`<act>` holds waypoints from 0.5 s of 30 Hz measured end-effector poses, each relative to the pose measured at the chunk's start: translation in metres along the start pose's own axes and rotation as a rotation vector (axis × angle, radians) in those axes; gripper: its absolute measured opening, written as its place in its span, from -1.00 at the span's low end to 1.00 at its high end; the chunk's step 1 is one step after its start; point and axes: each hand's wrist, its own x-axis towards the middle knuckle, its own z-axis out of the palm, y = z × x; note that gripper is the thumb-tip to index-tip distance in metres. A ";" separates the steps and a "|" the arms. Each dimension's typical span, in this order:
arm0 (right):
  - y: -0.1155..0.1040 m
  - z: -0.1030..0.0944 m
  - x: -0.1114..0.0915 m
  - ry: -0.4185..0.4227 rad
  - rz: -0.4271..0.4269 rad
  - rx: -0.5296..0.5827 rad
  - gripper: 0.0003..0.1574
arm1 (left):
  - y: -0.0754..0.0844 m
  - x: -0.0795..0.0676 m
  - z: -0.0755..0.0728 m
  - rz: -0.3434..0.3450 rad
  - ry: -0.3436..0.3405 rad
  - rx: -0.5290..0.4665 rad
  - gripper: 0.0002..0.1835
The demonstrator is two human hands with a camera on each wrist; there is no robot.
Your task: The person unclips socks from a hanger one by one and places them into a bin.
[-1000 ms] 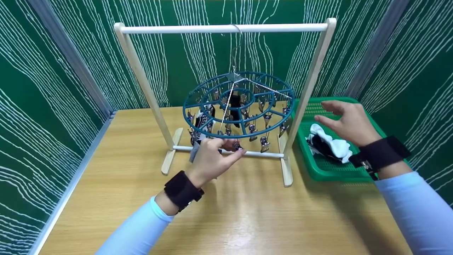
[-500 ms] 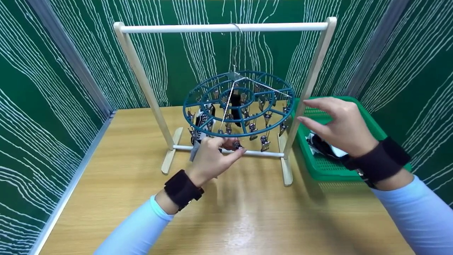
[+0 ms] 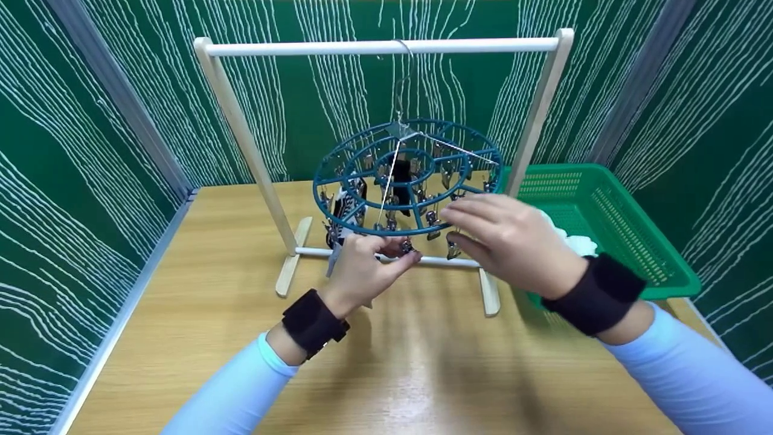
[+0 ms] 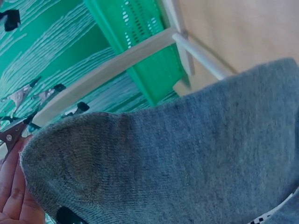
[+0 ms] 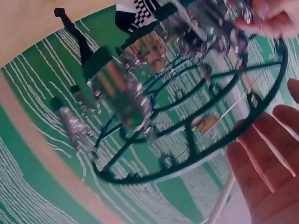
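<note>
A round dark-green sock hanger [image 3: 362, 231] with several metal clips hangs from a rack. My left hand [image 3: 365, 272] is at its front rim, pinching a metal clip [image 3: 406, 246] between thumb and fingers. A grey sock [image 4: 163, 154] fills much of the left wrist view, close by the left fingers; in the head view most of it is hidden behind that hand. My right hand [image 3: 513, 241] is beside the front right rim, fingers extended near another hanging clip [image 3: 453, 249] and holding nothing. A patterned black-and-white sock [image 3: 347, 208] and a black sock [image 3: 401, 181] hang further back.
The wooden rack [image 3: 241, 133] stands on the table [image 3: 199, 338], its white bar [image 3: 314, 48] above the hanger. To the right, a green basket [image 3: 634, 232] has a white cloth item [image 3: 581, 244] in it, partly behind my right hand. Green patterned walls [image 3: 151, 90] enclose the table.
My right hand has moved left from over the basket to the hanger's front right rim. My left hand stays on its clip, almost unmoved.
</note>
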 end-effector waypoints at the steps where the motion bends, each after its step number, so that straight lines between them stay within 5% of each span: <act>1: -0.002 0.003 0.001 -0.004 -0.014 -0.013 -0.55 | 0.000 0.000 0.000 0.002 -0.004 -0.001 -0.82; 9: -0.010 0.014 0.007 -0.004 -0.069 -0.140 -0.62 | -0.001 -0.002 -0.002 0.039 -0.034 -0.018 -0.79; 15: -0.009 0.015 0.007 0.010 -0.064 -0.143 -0.68 | -0.001 -0.007 -0.009 0.128 0.016 0.011 -0.73</act>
